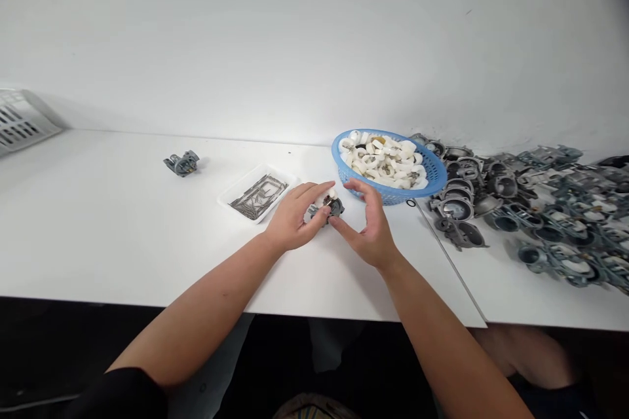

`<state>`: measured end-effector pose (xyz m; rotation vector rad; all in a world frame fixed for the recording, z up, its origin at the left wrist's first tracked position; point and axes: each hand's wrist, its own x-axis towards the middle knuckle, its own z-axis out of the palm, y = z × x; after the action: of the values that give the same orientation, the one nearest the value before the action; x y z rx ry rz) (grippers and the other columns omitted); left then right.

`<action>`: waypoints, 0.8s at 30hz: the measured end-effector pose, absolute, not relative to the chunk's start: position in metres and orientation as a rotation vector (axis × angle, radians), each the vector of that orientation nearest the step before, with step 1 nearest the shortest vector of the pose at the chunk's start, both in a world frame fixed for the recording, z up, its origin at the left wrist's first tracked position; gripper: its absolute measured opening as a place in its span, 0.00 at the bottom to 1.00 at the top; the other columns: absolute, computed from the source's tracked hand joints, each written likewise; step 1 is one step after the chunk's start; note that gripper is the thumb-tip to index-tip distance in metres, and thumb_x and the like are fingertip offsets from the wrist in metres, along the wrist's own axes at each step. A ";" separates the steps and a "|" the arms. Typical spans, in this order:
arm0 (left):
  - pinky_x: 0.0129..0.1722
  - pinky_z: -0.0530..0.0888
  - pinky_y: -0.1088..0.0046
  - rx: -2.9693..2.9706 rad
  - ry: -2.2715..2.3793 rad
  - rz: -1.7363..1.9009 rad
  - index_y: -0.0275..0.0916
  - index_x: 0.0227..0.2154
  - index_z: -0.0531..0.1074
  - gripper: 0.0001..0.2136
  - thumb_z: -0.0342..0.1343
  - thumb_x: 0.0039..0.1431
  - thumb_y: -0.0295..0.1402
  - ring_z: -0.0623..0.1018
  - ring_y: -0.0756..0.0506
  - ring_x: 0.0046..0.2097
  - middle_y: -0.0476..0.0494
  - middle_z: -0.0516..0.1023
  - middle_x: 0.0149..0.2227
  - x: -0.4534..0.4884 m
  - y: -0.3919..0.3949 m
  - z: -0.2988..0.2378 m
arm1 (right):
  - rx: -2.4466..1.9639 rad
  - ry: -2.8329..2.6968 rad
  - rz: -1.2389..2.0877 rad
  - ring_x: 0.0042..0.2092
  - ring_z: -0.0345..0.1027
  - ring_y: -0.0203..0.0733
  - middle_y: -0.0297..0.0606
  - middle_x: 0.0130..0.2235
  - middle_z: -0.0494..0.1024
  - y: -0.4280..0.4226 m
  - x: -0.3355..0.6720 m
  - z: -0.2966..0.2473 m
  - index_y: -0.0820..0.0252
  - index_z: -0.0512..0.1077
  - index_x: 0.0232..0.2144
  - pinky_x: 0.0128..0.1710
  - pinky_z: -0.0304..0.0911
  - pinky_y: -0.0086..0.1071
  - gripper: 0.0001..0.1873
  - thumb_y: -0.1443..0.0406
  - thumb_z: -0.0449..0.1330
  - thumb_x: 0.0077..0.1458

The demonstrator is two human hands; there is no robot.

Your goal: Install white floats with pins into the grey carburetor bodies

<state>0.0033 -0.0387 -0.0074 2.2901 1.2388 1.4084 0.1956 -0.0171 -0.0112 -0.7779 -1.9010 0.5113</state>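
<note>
My left hand (295,216) and my right hand (367,229) meet over the white table (122,236), both on a small grey metal carburetor body (330,208). The left fingers grip its near side, and my right thumb presses its lower edge. A white plastic piece (327,197) sits on top of the part, partly hidden by my fingers. Just behind my left hand stands a white tray (239,182) of thin metal pins. Right behind my right hand is a blue plastic basket (393,195) heaped with white plastic parts.
Another carburetor body (183,162) lies alone at the far left of the table. A large heap of similar metal bodies (550,209) covers a second table section to the right, past a seam (452,266). A small black ring (411,203) lies by the basket. A white wall (295,46) runs behind.
</note>
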 end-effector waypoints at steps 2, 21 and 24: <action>0.51 0.71 0.61 2.319 1.238 1.387 0.41 0.61 0.66 0.21 0.50 0.67 0.36 0.75 0.41 0.50 0.38 0.77 0.49 0.001 -0.037 -0.007 | -0.734 -1.969 0.459 0.62 0.60 0.54 0.43 0.59 0.67 -0.015 0.198 -0.010 0.47 0.54 0.66 0.64 0.53 0.55 0.36 0.58 0.64 0.60; 0.50 0.73 0.63 2.287 1.201 1.581 0.42 0.42 0.76 0.08 0.54 0.63 0.27 0.77 0.44 0.45 0.45 0.81 0.38 -0.001 -0.028 -0.013 | -0.627 -2.027 0.581 0.45 0.76 0.44 0.32 0.40 0.82 -0.016 0.198 -0.007 0.49 0.69 0.55 0.52 0.66 0.41 0.17 0.66 0.58 0.64; 0.48 0.74 0.65 2.182 1.318 1.596 0.44 0.39 0.76 0.07 0.56 0.61 0.27 0.79 0.45 0.42 0.48 0.81 0.37 0.002 -0.032 -0.012 | -0.618 -2.044 0.551 0.46 0.76 0.44 0.30 0.38 0.82 -0.018 0.193 -0.007 0.48 0.67 0.57 0.55 0.64 0.42 0.25 0.66 0.65 0.59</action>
<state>0.0020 -0.0316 -0.0122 2.1817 1.3183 1.5959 0.1934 -0.0180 -0.0066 -0.6176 -2.0438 0.5514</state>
